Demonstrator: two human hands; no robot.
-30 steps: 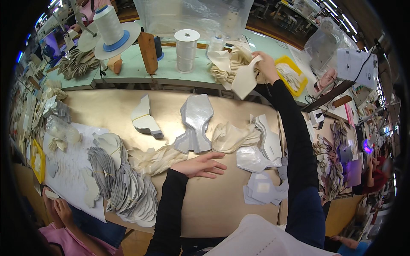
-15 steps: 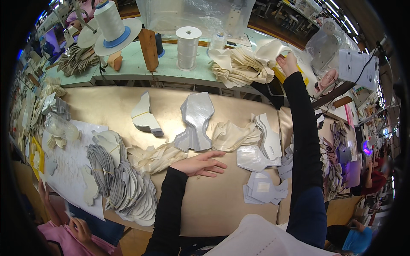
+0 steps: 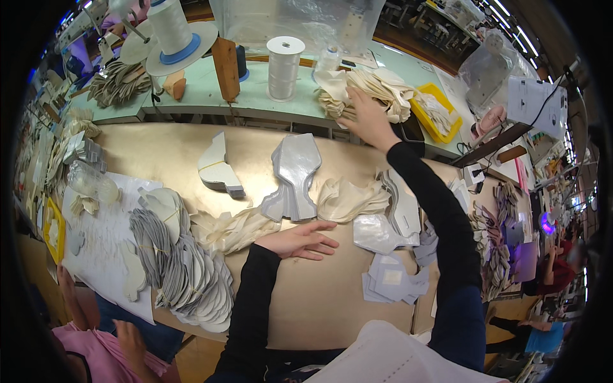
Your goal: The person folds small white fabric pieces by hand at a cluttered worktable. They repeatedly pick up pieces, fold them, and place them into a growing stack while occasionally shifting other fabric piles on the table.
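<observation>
My left hand lies on the tan worktable with fingers spread, holding nothing. Just beyond it stands a stack of glossy grey cut pieces. Cream fabric bundles lie on either side, one left and one right. My right hand reaches to the green shelf, at the near left edge of a pile of cream fabric pieces. Its thumb and fingers are apart around the pile's edge; no piece is seen gripped. White curved pieces and a glossy light-grey piece lie under that arm.
A yellow tray with cream scraps stands right of the pile. Thread spools rest on the green shelf. Grey and cream bundled pieces cover the left table. Someone in pink sits at lower left.
My right hand has moved left, from a cream piece held above the yellow tray to the pile's left edge. That piece is no longer lifted, and the tray shows fully. My left hand stays put.
</observation>
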